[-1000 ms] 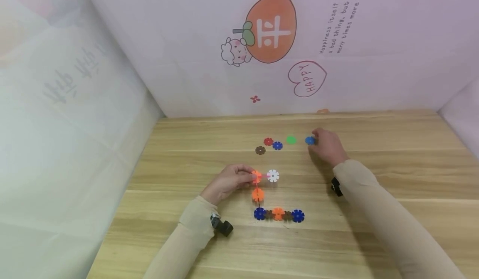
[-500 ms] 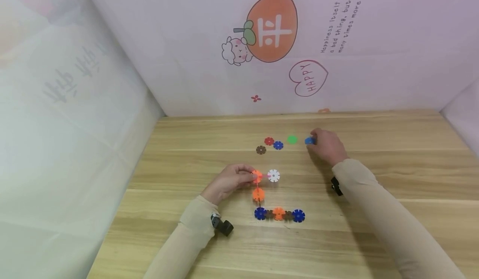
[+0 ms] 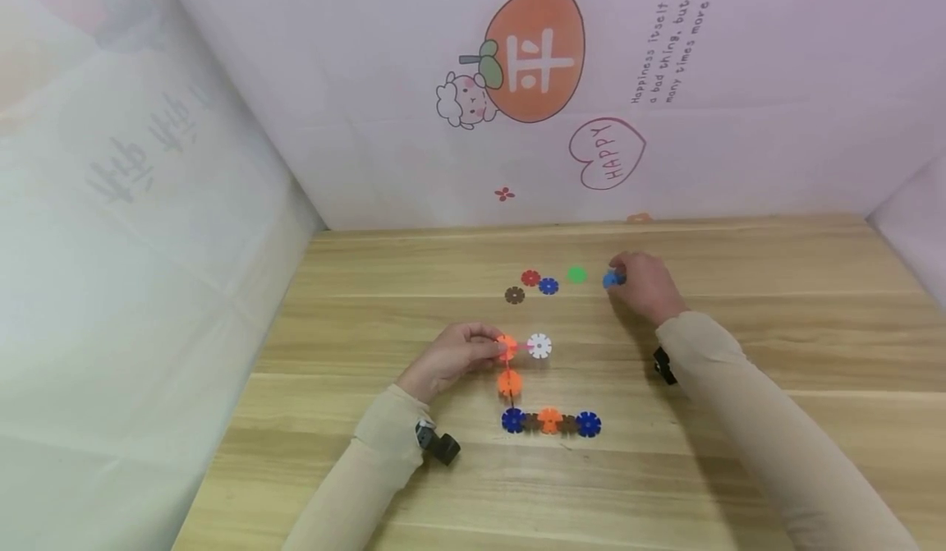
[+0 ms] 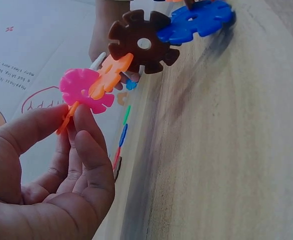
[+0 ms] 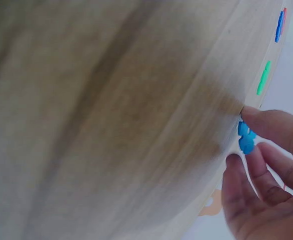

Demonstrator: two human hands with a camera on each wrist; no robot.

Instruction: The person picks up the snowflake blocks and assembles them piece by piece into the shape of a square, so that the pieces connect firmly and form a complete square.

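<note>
In the head view my left hand [image 3: 452,357] pinches an orange notched snowflake disc [image 4: 66,121] between thumb and fingers. That disc belongs to an L-shaped chain of interlocked discs. A pink disc [image 4: 80,86], another orange disc [image 3: 509,383] and a brown disc [image 4: 131,37] are part of it. A white disc [image 3: 539,346] sticks out to the right near the held one. Along the bottom the chain runs from a dark blue disc [image 3: 513,420] to another dark blue disc [image 3: 588,424]. Farther back, my right hand [image 3: 647,286] grips a tilted light blue disc [image 5: 246,138] at the table surface.
Loose discs lie on the wooden table [image 3: 355,305] left of my right hand: a green disc [image 3: 577,275], a blue disc [image 3: 548,286], a red disc [image 3: 530,277] and a brown disc [image 3: 514,295]. A printed cloth wall [image 3: 384,140] stands behind the table.
The light blue disc, lying flat before, has been tipped up between my right hand's thumb and fingers. My left hand and the chain stay in place.
</note>
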